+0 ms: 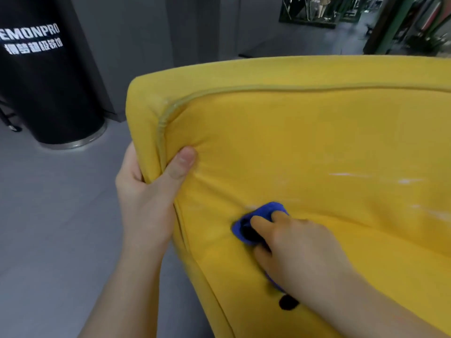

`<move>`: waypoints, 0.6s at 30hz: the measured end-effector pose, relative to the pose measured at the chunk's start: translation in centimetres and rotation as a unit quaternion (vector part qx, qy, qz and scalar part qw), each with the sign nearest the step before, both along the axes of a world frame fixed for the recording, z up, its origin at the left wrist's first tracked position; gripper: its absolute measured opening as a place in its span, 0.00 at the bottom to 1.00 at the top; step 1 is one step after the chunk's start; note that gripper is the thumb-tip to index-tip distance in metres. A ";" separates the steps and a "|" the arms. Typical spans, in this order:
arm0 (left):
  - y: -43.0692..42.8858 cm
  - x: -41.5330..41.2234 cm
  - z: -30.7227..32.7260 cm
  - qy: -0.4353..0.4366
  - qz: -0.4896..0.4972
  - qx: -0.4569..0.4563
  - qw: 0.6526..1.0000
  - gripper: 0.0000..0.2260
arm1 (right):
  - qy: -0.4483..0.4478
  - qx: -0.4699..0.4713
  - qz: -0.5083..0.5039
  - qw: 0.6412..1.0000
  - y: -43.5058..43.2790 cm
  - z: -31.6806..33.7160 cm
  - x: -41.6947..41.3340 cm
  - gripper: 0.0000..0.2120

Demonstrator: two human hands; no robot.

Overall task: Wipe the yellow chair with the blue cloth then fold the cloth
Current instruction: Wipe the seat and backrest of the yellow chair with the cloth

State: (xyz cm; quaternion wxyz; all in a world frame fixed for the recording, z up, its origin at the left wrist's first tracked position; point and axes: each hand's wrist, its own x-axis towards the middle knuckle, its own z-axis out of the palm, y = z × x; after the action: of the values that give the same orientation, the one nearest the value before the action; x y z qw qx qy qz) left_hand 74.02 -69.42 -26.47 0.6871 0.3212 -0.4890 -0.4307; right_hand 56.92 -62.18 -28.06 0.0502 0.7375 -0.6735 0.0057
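Head view: the left hand (148, 196) is clamping the yellow chair (305, 147) edge, thumb in front, fingers behind. The right hand (295, 250), fingers curled, is pressing the bunched blue cloth (262, 213) into the upholstery just right of that grip.

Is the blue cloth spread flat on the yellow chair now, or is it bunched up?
Bunched up. The blue cloth shows as a small wad pressed under the right hand on the yellow chair, not flat.

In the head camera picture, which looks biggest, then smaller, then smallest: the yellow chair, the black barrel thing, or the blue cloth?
1. yellow chair, but it is nearest the camera
2. black barrel, farther away and partly cut off
3. blue cloth, mostly hidden under the right hand
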 end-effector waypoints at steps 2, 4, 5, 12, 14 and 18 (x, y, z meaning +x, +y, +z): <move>0.2 -0.2 0.0 0.004 0.003 -0.002 1.000 0.24 | -0.060 -0.038 0.016 0.997 0.4 2.3 -0.7 0.11; 0.1 -0.3 0.0 0.016 0.005 -0.005 1.000 0.23 | -0.202 -0.161 0.029 0.966 0.8 6.2 -0.1 0.12; 0.1 -0.3 0.0 0.019 0.005 -0.002 1.000 0.22 | -0.244 -0.253 0.034 0.936 0.6 7.4 0.1 0.11; 0.1 -0.2 0.2 0.023 -0.003 0.002 1.000 0.22 | -0.062 -0.083 0.041 0.994 -0.3 -0.2 0.8 0.12; 0.2 -0.5 0.2 0.017 -0.006 0.004 1.000 0.21 | -0.035 -0.028 0.021 0.999 -0.2 -1.3 0.1 0.10; 0.3 -0.3 0.1 0.012 -0.022 0.003 1.000 0.21 | -0.071 -0.039 -0.050 0.995 0.1 -0.9 -0.9 0.07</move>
State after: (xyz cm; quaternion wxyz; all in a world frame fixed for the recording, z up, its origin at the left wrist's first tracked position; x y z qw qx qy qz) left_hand 73.73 -69.12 -26.38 0.6824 0.3077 -0.4861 -0.4510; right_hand 56.05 -62.12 -28.92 0.0317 0.6980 -0.7106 0.0819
